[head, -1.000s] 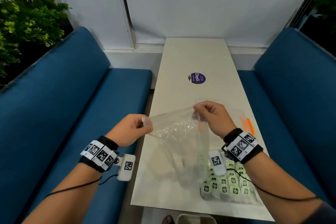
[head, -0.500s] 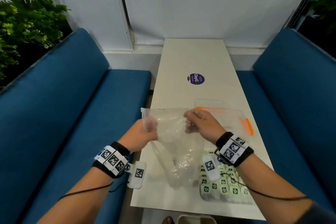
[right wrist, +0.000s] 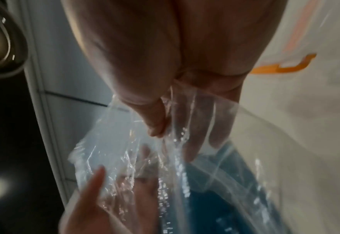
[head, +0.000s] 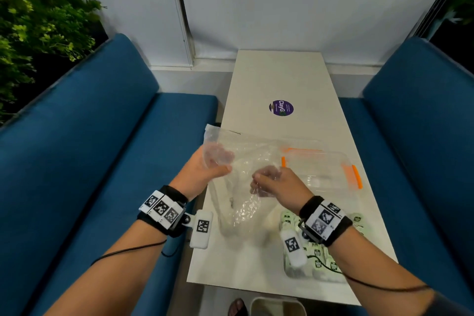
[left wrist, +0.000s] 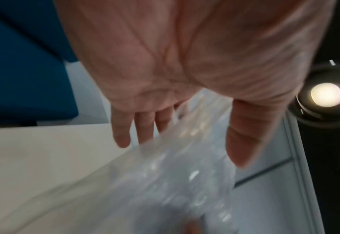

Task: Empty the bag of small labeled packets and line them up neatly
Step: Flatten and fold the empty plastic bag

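An empty clear plastic bag (head: 241, 202) hangs crumpled between both hands over the near left part of the white table (head: 282, 79). My left hand (head: 221, 163) holds its upper left part, thumb in front and fingers behind the film. In the left wrist view that left hand (left wrist: 181, 152) shows fairly straight fingers, with the blurred bag (left wrist: 165, 190) running between them and the thumb. My right hand (head: 259, 182) pinches the bag's middle; in the right wrist view the right hand (right wrist: 173, 139) has the bag (right wrist: 114, 158) between thumb and fingers. Several pale green labeled packets (head: 320, 264) lie clustered at the near right, partly hidden by my right wrist.
A clear lidded box (head: 320, 169) with orange latches lies beyond my right hand; one latch (right wrist: 285, 68) shows in the right wrist view. A purple sticker (head: 281, 108) marks the table's middle. Blue benches (head: 89, 161) flank the table. A white bin (head: 277, 306) stands below the near edge.
Both hands have drawn closer together. The left hand moved right and its fingers went behind the film; the right hand dropped lower. The bag has slackened and crumpled between them.
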